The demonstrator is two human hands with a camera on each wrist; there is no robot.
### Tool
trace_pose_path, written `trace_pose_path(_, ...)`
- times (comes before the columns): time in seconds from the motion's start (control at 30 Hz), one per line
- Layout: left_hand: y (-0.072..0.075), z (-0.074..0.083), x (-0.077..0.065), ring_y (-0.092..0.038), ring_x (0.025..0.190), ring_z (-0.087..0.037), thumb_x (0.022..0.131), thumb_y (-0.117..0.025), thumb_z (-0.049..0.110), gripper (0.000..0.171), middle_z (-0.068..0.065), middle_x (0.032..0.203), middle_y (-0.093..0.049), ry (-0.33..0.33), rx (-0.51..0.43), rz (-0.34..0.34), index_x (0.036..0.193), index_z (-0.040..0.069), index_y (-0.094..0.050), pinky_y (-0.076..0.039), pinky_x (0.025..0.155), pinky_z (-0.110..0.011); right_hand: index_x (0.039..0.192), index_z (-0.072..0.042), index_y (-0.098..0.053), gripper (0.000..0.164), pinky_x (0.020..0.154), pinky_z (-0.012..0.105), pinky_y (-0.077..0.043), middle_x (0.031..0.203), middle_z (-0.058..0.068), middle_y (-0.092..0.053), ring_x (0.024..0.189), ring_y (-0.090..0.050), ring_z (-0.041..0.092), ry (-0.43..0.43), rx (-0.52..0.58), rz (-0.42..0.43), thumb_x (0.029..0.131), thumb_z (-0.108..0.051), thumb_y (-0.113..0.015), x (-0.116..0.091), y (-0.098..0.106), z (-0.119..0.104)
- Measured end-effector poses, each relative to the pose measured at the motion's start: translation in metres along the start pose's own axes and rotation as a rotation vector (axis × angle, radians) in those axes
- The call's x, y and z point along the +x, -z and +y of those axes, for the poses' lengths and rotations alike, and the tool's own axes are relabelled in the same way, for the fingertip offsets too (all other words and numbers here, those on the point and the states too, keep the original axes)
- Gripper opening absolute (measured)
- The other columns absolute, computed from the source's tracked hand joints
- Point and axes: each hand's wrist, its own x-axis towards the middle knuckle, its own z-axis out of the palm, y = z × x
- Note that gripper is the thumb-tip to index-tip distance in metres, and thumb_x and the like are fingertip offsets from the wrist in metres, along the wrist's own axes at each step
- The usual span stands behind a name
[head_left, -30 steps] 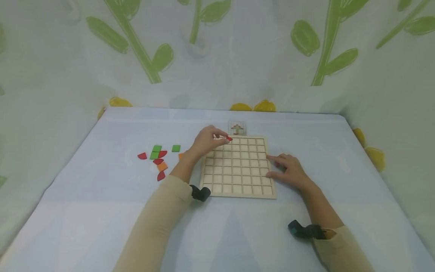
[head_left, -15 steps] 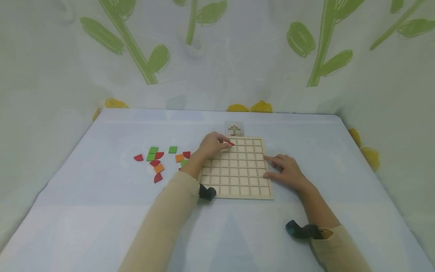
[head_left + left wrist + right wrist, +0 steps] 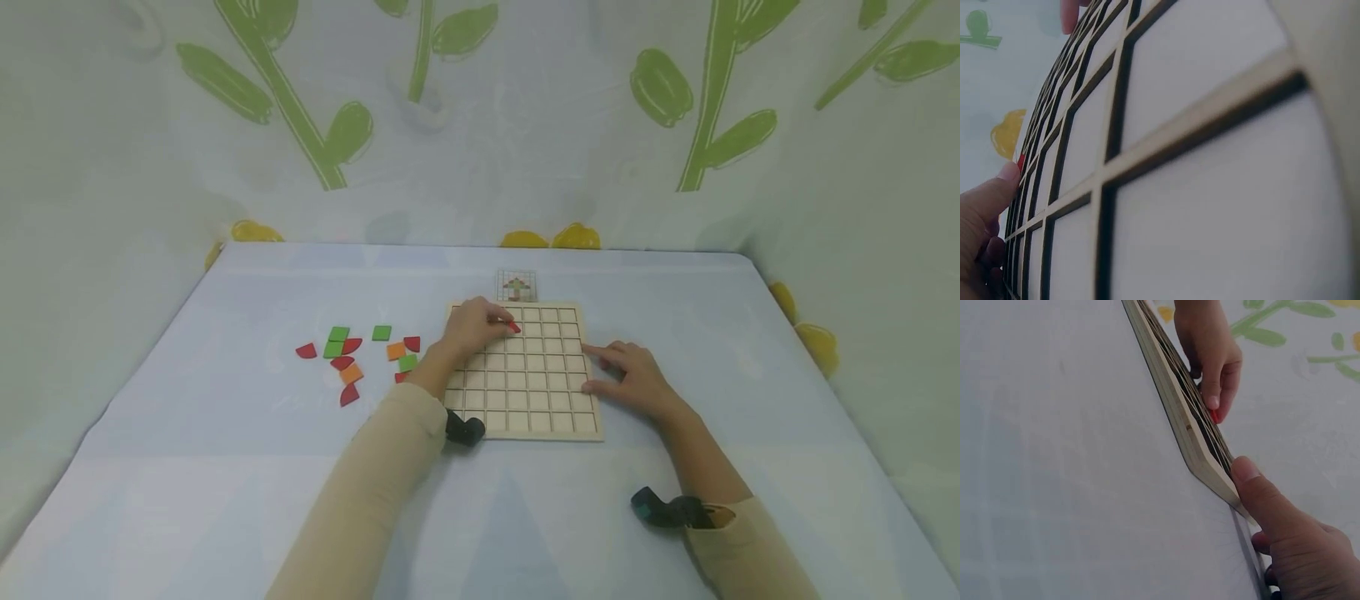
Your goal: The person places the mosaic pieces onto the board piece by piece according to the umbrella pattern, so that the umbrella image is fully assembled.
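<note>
My left hand (image 3: pixel 474 325) is over the upper part of the wooden grid board (image 3: pixel 528 435), pinching a small red tile (image 3: pixel 514 327) between thumb and fingertips. In the right wrist view the red tile (image 3: pixel 1214 416) pokes out below the left fingers, at the board's surface. The tile's full outline is partly covered by them. At the board's right edge, my right hand (image 3: pixel 633 379) touches the frame with its index finger and thumb. The right wrist view has that thumb (image 3: pixel 1246 469) lying against the board's rim.
Left of the board lie loose tiles: red rounded wedges (image 3: pixel 306 351), green squares (image 3: pixel 382 332) and orange squares (image 3: pixel 351 373). A small pattern card (image 3: pixel 516 285) with a tree-like picture lies just behind the board. A white cloth printed with green leaves rises behind the table.
My left hand has moved slightly right and toward the front of the board, still pinching the red tile. The right hand stays at the board's edge. The head view shifted a little.
</note>
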Motion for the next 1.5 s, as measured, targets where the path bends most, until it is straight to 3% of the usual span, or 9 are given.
trace_pose_path(0.13,-0.003,-0.002,-0.003,-0.052,0.093,-0.018,0.085,-0.07,0.031,0.027,-0.003,0.102,-0.061,-0.019,-0.014,-0.006,0.108,0.017,-0.073,-0.043,0.08,-0.033,0.121,-0.01,-0.065,0.059,0.062,0.027,-0.03,0.08,-0.002,-0.054,0.069,-0.037,0.009,0.013,-0.014,0.009,0.068,-0.031,-0.081,-0.002,0.001,0.0)
trace_pose_path(0.43,-0.003,-0.006,-0.009,-0.049,0.084,-0.017,0.087,-0.067,0.033,0.026,0.001,0.095,-0.059,-0.066,0.05,-0.004,0.11,0.021,-0.072,-0.041,0.073,-0.03,0.122,-0.01,-0.064,0.059,0.063,0.028,-0.029,0.08,-0.002,-0.053,0.069,-0.035,0.009,0.01,0.006,-0.02,0.07,-0.032,-0.081,-0.001,0.002,-0.003)
trace_pose_path(0.67,0.001,-0.011,-0.009,-0.048,0.091,-0.018,0.087,-0.068,0.032,0.031,0.0,0.101,-0.062,-0.09,0.023,-0.005,0.116,0.02,-0.069,-0.04,0.077,-0.031,0.122,-0.01,-0.064,0.059,0.063,0.028,-0.03,0.079,-0.001,-0.053,0.069,-0.037,0.01,0.031,0.026,0.004,0.069,-0.03,-0.081,0.003,0.0,-0.003)
trace_pose_path(0.93,0.007,-0.015,-0.017,-0.044,0.094,-0.021,0.086,-0.069,0.031,0.036,-0.005,0.1,-0.058,-0.085,-0.037,-0.028,0.119,0.016,-0.068,-0.036,0.075,-0.032,0.124,-0.01,-0.063,0.059,0.066,0.029,-0.032,0.082,0.001,-0.055,0.073,-0.04,0.013,-0.026,0.043,-0.038,0.071,-0.031,-0.08,0.004,0.001,-0.006)
trace_pose_path(1.1,0.012,-0.015,-0.022,-0.044,0.1,-0.024,0.085,-0.07,0.033,0.037,-0.007,0.104,-0.059,-0.091,-0.033,-0.006,0.119,0.016,-0.067,-0.037,0.083,-0.037,0.124,-0.01,-0.062,0.06,0.068,0.03,-0.032,0.084,0.002,-0.055,0.075,-0.04,0.014,-0.044,0.035,-0.033,0.071,-0.03,-0.081,0.003,0.003,-0.005)
trace_pose_path(1.27,0.015,-0.017,-0.027,-0.044,0.103,-0.023,0.084,-0.07,0.035,0.039,-0.004,0.106,-0.059,-0.064,-0.025,-0.007,0.119,0.019,-0.067,-0.038,0.086,-0.04,0.123,-0.009,-0.063,0.059,0.066,0.029,-0.031,0.083,0.002,-0.056,0.073,-0.039,0.014,-0.028,0.04,-0.009,0.071,-0.03,-0.081,0.001,0.001,-0.005)
trace_pose_path(1.5,0.015,-0.027,-0.037,-0.043,0.103,-0.023,0.081,-0.074,0.033,0.038,-0.004,0.106,-0.059,-0.006,-0.089,0.007,0.115,0.018,-0.07,-0.037,0.087,-0.039,0.121,-0.009,-0.064,0.058,0.065,0.028,-0.03,0.082,0.001,-0.056,0.071,-0.038,0.012,0.0,0.036,0.011,0.069,-0.029,-0.081,0.0,0.0,-0.002)
